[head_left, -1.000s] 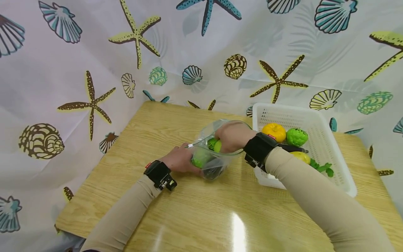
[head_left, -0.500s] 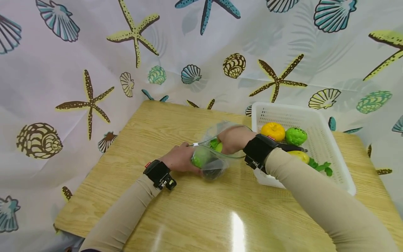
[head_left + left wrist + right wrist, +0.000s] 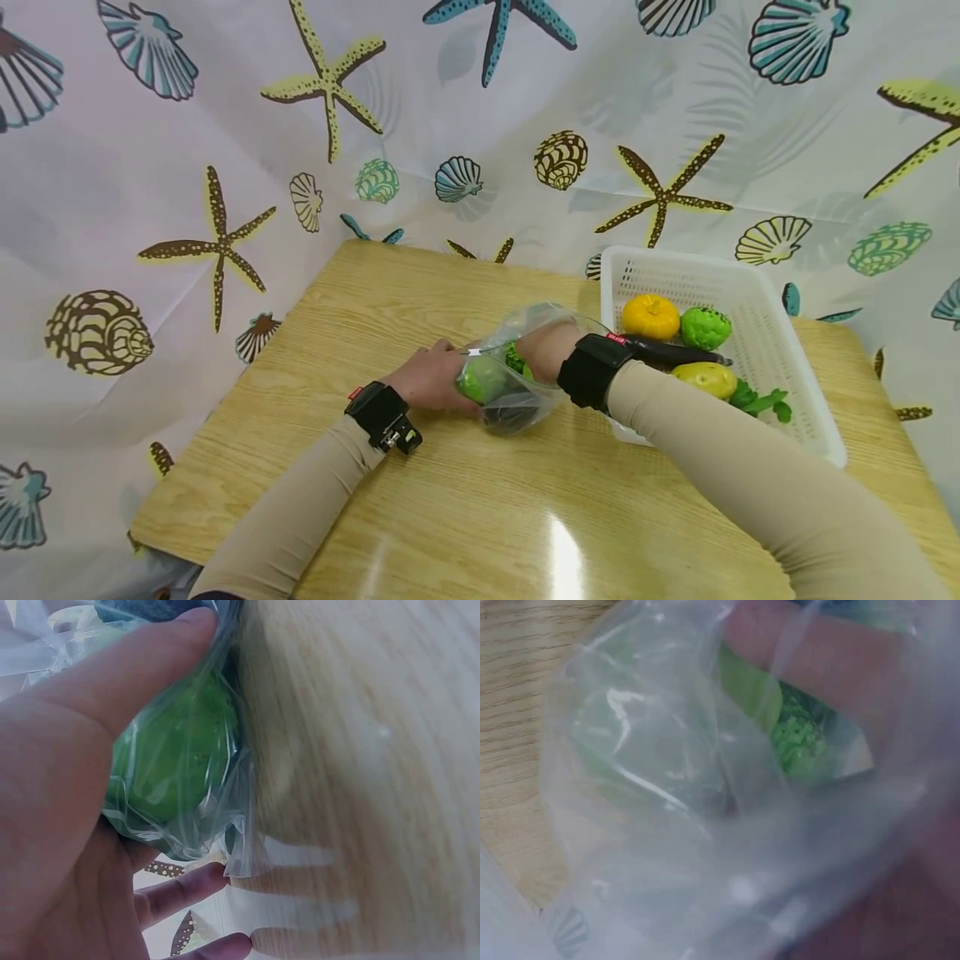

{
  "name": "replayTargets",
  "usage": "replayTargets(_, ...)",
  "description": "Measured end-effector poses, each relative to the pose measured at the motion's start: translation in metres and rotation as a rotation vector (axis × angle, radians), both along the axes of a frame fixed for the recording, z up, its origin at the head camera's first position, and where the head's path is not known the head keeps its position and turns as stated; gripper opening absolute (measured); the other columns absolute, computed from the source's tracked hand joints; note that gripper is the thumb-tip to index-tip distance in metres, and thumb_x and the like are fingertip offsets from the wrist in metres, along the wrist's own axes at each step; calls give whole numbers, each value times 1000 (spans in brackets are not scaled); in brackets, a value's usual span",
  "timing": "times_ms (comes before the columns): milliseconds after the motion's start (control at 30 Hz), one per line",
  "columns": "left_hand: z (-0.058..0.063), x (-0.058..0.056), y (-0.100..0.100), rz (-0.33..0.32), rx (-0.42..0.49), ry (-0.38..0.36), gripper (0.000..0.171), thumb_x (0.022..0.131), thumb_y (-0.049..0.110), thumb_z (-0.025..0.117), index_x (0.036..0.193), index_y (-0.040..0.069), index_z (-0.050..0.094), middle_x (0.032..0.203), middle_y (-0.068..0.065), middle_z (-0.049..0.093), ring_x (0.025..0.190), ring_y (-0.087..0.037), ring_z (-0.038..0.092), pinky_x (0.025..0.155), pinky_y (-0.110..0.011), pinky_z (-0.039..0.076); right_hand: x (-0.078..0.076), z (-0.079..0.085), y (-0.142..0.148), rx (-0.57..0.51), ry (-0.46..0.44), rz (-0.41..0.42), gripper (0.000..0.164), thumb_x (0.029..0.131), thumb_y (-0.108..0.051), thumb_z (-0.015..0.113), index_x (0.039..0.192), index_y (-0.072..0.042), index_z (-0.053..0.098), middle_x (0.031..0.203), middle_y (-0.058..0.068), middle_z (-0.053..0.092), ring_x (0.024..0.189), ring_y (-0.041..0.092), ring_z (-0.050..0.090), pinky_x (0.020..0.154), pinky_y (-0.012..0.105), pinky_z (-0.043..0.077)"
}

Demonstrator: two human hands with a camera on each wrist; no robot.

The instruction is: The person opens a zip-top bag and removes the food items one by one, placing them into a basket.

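Note:
A clear plastic bag with a drawn-open mouth lies on the table. My left hand grips its left side from outside, thumb over a rounded green vegetable within; the other fingers spread at the tabletop. My right hand reaches inside the bag's mouth. Its fingertips meet a smooth light green piece, beside a bumpy green vegetable. Something dark also shows through the plastic at the near side. Film and the hand hide much of the contents.
A white perforated basket stands at the right. It holds an orange-yellow pumpkin, a bumpy green vegetable, a dark eggplant, a yellow oval piece and leafy greens. A shell-patterned curtain hangs behind the wooden table.
My right hand has moved left and lower into the bag with the light green piece, and the bag's mouth has sunk around it. My left hand has stayed nearly still.

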State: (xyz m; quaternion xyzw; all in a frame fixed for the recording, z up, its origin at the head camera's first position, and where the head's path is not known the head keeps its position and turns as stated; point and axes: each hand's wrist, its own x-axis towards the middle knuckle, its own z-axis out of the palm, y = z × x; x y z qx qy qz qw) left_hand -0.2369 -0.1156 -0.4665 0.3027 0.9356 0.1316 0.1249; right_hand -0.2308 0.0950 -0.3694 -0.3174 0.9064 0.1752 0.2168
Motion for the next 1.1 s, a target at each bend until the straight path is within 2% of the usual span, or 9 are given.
replayTargets(67,-1,0,1,4,0,-2,101,64,68,73,147,26,35,125,1,51,108,-19,38,84,-45,42,1,-3,1,10,24,27,11,95,-8,52,102,-12,60,66,1,42,54,15,35,51,34,29)
replayTargets(167,-2,0,1,13,-12,-13,112,63,67,74,153,29,19,126,-1,50,109,-18,37,85,-44,41,0,-7,4,-14,54,52,8,94,-9,53,95,-13,60,64,1,42,52,15,35,49,33,29)
replayTargets(300,-2,0,2,13,-42,-5,101,64,67,74,148,25,36,123,-2,52,107,-18,38,84,-42,43,-5,-10,7,-95,39,20,28,89,-6,53,65,-17,45,59,-1,31,50,15,27,46,32,25)
replayTargets(400,-1,0,2,21,-58,-3,91,63,68,74,136,18,53,117,-4,55,104,-18,40,82,-41,45,-10,-8,9,-159,20,-20,28,82,-12,59,61,-19,41,61,-2,33,51,15,30,47,30,28)
replayTargets(567,1,1,1,31,-24,-24,76,62,63,78,119,15,63,110,-6,55,99,-19,44,79,-40,47,-13,7,13,-184,-39,-60,22,77,-31,65,68,-19,48,65,-3,38,56,14,39,49,31,32)
replayTargets(700,1,-1,-1,6,71,-16,67,60,53,84,114,19,63,109,-2,60,101,-20,46,83,-40,47,-10,20,16,-272,-37,-70,25,75,-37,66,70,-18,49,63,-3,38,53,14,35,48,31,27)
replayTargets(867,-2,-4,-3,-38,147,-9,64,60,47,87,112,22,60,106,4,60,97,-12,51,82,-36,48,-6,26,18,-312,11,-83,28,72,-46,63,68,-23,48,62,-6,41,52,12,37,46,29,27)
replayTargets(967,-2,-6,-5,-39,189,-23,60,61,40,88,110,23,58,102,7,59,91,-8,52,78,-33,49,-5,31,19,-368,38,-84,30,71,-49,62,64,-24,47,60,-7,42,52,12,38,45,29,26)
replayTargets(1100,3,-6,-6,-25,224,-14,62,62,36,88,114,24,56,105,7,57,94,-7,50,81,-32,47,-5,36,22,-472,55,-97,34,74,-52,63,63,-24,47,55,-6,38,51,13,37,45,29,24)
